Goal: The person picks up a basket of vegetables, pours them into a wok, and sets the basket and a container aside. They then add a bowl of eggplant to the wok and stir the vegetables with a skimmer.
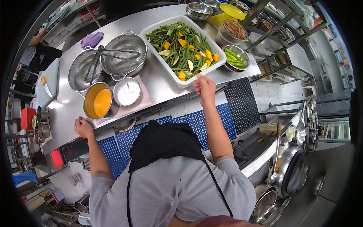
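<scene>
Right hand (205, 90): fingers curled at the near rim of the white tray (184, 83), which lies just beyond it, heaped with green beans (172, 42); we cannot tell whether it grips. Left hand (84, 128): bent at the counter (64, 128) edge, hold unclear; pot (89, 100) of orange liquid (101, 103) just beside. Risks, we judge: one-sided tug, beans spilled; careless left elbow, pot toppled.

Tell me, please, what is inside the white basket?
The white basket holds green beans, orange chunks and pale slices. Whatever lies beneath the top layer is covered, so I cannot tell.
</scene>
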Demonstrator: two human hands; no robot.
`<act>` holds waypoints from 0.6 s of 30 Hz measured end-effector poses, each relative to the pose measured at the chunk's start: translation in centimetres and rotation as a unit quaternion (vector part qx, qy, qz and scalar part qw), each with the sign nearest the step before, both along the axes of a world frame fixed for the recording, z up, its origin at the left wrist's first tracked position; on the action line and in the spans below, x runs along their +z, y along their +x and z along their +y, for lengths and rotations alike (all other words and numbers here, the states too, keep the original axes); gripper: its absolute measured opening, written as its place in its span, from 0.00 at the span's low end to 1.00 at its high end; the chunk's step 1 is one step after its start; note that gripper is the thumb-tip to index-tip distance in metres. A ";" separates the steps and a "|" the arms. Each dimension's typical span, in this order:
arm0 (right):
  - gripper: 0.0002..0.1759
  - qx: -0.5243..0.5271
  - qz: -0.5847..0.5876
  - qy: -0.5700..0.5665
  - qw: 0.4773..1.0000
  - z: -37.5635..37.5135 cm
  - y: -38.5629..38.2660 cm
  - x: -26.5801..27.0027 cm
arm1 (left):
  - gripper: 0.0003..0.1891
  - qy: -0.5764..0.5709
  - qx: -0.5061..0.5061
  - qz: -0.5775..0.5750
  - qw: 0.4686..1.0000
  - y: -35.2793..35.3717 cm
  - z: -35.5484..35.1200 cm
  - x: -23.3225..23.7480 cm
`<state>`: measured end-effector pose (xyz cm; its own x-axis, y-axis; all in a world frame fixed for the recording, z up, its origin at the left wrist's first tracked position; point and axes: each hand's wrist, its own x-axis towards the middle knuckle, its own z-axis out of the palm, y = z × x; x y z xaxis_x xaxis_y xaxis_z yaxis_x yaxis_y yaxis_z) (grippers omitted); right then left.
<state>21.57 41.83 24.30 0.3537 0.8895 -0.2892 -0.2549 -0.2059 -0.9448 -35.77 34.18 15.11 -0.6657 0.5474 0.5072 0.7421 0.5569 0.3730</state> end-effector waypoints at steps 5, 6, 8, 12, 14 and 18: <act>0.22 -0.008 -0.077 0.026 0.997 -0.2 0.8 -0.1 | 0.15 0.009 -0.012 -0.007 1.000 -0.1 -0.1 0.2; 0.22 -0.012 -0.094 0.034 0.995 -0.4 0.8 0.1 | 0.16 0.010 -0.021 -0.008 1.000 -0.3 -0.1 0.3; 0.22 -0.017 -0.088 0.049 0.995 -0.7 1.0 0.8 | 0.16 0.070 -0.012 -0.119 0.990 -0.6 0.2 0.6; 0.20 -0.001 -0.101 0.064 0.993 -0.7 0.8 1.4 | 0.15 0.255 -0.003 -0.136 0.957 0.7 2.2 4.7; 0.21 -0.006 -0.112 0.074 0.991 -0.4 0.7 0.9 | 0.13 0.310 -0.072 -0.079 0.945 4.6 4.1 9.6; 0.21 -0.012 -0.146 0.043 0.988 0.0 0.7 1.4 | 0.10 0.304 -0.373 -0.153 0.863 12.2 11.2 16.9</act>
<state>22.22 41.88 25.68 0.4321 0.8968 -0.0949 0.0284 -0.1187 -0.9925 -23.59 45.40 31.99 -0.3975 0.5758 0.7144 0.6236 -0.4016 0.6707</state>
